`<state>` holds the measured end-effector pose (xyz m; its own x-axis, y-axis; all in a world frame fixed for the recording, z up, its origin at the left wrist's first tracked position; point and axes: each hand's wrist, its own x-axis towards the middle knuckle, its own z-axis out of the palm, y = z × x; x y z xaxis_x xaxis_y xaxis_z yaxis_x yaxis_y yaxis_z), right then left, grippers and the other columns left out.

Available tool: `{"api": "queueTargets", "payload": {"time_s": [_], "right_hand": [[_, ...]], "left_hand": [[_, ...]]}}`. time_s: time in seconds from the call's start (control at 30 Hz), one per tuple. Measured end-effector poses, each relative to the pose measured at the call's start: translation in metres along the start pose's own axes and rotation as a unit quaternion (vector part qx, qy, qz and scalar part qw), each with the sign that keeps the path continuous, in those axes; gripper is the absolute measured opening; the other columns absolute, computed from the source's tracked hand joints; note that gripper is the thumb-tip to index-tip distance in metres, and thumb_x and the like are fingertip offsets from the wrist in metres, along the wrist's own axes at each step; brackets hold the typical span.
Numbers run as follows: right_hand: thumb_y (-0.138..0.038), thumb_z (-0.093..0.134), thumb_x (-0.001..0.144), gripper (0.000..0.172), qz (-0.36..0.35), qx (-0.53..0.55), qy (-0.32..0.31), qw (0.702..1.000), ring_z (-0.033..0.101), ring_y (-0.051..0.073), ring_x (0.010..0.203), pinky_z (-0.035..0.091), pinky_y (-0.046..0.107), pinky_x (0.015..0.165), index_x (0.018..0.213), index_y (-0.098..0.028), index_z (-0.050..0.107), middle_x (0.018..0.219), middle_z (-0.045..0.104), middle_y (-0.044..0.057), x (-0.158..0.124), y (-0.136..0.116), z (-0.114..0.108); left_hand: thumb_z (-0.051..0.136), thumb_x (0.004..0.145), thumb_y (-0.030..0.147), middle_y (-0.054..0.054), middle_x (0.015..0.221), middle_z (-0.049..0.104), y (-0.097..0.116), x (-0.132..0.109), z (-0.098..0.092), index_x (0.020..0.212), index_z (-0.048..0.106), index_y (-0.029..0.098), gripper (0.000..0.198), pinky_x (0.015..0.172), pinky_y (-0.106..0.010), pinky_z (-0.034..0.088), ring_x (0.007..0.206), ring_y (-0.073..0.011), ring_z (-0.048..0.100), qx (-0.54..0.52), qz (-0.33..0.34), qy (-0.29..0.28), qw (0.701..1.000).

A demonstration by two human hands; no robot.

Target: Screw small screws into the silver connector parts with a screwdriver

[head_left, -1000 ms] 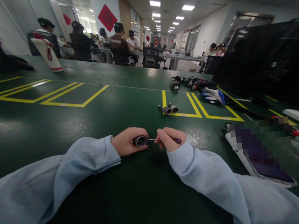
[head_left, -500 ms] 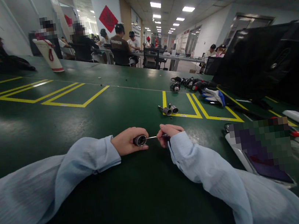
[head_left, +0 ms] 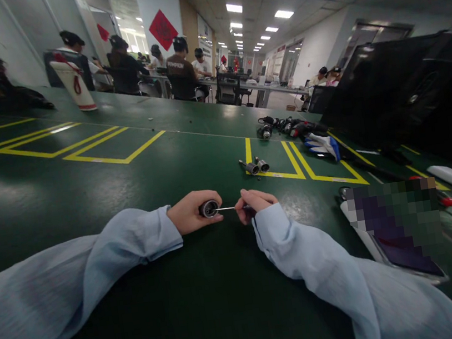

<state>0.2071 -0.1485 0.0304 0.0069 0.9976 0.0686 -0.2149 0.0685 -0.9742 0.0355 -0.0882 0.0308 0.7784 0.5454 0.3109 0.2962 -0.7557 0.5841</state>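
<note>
My left hand [head_left: 192,213] is closed around a dark, hollow cylindrical metal part [head_left: 209,209], its round open end turned towards the right. My right hand [head_left: 254,203] pinches a screwdriver [head_left: 226,208] with a thin bright shaft. The shaft's tip reaches the open end of the cylinder; how far it goes inside cannot be made out. Most of the screwdriver's handle is hidden in my fingers. Beyond my hands, two similar metal parts [head_left: 252,168] lie side by side on the green table [head_left: 223,304].
Yellow tape [head_left: 289,175] outlines areas on the table. Cables and dark parts [head_left: 283,126] lie farther back, beside a blue-and-white glove [head_left: 321,145]. On the right are a phone-like device [head_left: 406,256] and a black case [head_left: 400,94]. A paper cup [head_left: 76,85] stands at the far left.
The cylindrical part and both hands have shifted very slightly left and up. The screwdriver's shaft still meets the open end. The other things on the table lie as before.
</note>
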Motion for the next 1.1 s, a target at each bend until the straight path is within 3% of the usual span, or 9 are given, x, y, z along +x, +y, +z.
{"api": "queueTargets", "payload": {"time_s": [0.17,0.43,0.63,0.77,0.93,1.1], "right_hand": [[-0.045,0.06,0.066,0.033,0.006,0.042,-0.001,0.999,0.046,0.008,0.034,0.034,0.022,0.038,0.054,-0.014,0.06,0.041,0.055,-0.001,-0.001,0.002,0.001],[-0.045,0.053,0.074,0.034,-0.1,-0.058,0.031,0.993,0.043,0.007,0.039,0.035,0.022,0.041,0.057,-0.016,0.059,0.044,0.052,-0.002,-0.008,0.001,0.003],[-0.044,0.047,0.081,0.036,-0.139,-0.149,-0.009,0.979,0.048,0.009,0.048,0.039,0.023,0.049,0.062,-0.017,0.059,0.053,0.054,-0.001,-0.01,0.004,0.005],[-0.042,0.049,0.08,0.031,-0.135,-0.118,-0.024,0.984,0.051,0.009,0.049,0.042,0.023,0.05,0.067,-0.016,0.06,0.058,0.057,0.001,-0.009,0.008,0.007],[-0.045,0.054,0.076,0.03,-0.127,-0.055,0.001,0.99,0.051,0.009,0.047,0.043,0.024,0.05,0.067,-0.017,0.06,0.057,0.058,0.0,-0.008,0.013,0.012],[-0.044,0.053,0.076,0.03,-0.143,-0.057,0.013,0.988,0.052,0.009,0.047,0.043,0.024,0.05,0.068,-0.016,0.06,0.058,0.059,0.001,-0.008,0.012,0.012]], "left_hand": [[0.059,0.072,0.029,0.002,0.065,0.048,0.0,0.001,-0.001,0.071,0.049,0.014,0.018,0.055,-0.021,0.039,0.059,-0.0095,0.046,-0.034,-0.015,0.034,0.999],[0.06,0.071,0.03,0.002,0.067,0.049,-0.001,0.0,-0.001,0.073,0.049,0.014,0.02,0.054,-0.021,0.04,0.059,-0.0091,0.046,-0.047,-0.035,0.057,0.997],[0.06,0.07,0.031,0.002,0.065,0.048,-0.001,0.001,0.0,0.071,0.048,0.014,0.021,0.052,-0.02,0.04,0.057,-0.0084,0.046,-0.053,-0.041,0.074,0.995],[0.06,0.069,0.031,0.003,0.064,0.047,0.0,0.001,-0.001,0.071,0.046,0.014,0.022,0.051,-0.02,0.04,0.056,-0.0081,0.045,-0.073,-0.059,0.098,0.991],[0.061,0.069,0.029,0.003,0.064,0.047,-0.001,0.002,-0.002,0.07,0.046,0.014,0.021,0.051,-0.02,0.039,0.056,-0.0079,0.045,-0.095,-0.063,0.115,0.987],[0.062,0.068,0.03,0.003,0.064,0.048,-0.002,0.004,-0.001,0.071,0.046,0.014,0.022,0.053,-0.021,0.04,0.057,-0.0081,0.046,-0.118,-0.07,0.135,0.981]]}}
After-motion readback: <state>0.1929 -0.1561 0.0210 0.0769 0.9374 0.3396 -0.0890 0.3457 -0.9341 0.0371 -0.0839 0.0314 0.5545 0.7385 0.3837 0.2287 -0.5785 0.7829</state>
